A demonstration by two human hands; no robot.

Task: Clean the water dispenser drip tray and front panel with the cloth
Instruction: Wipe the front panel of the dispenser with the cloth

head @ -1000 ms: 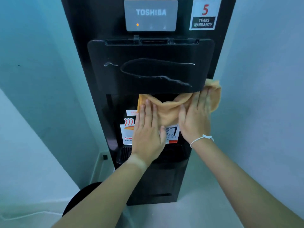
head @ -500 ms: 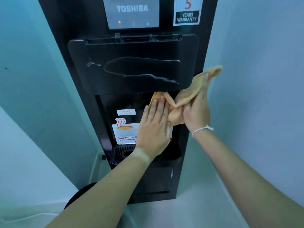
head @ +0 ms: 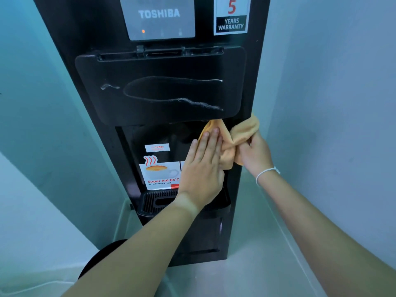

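orange cloth [head: 234, 144] is bunched in the right hand [head: 255, 154]; the flat, open left hand [head: 203, 168] presses it. it could slip and miss the wet streaks [head: 171, 91].

Your access to the dispenser recess [head: 162, 136] is capped by the overhanging front panel [head: 160, 93]. The drip tray [head: 158, 201] bounds it below. Left of the left hand [head: 201, 172], the recess appears unobstructed.
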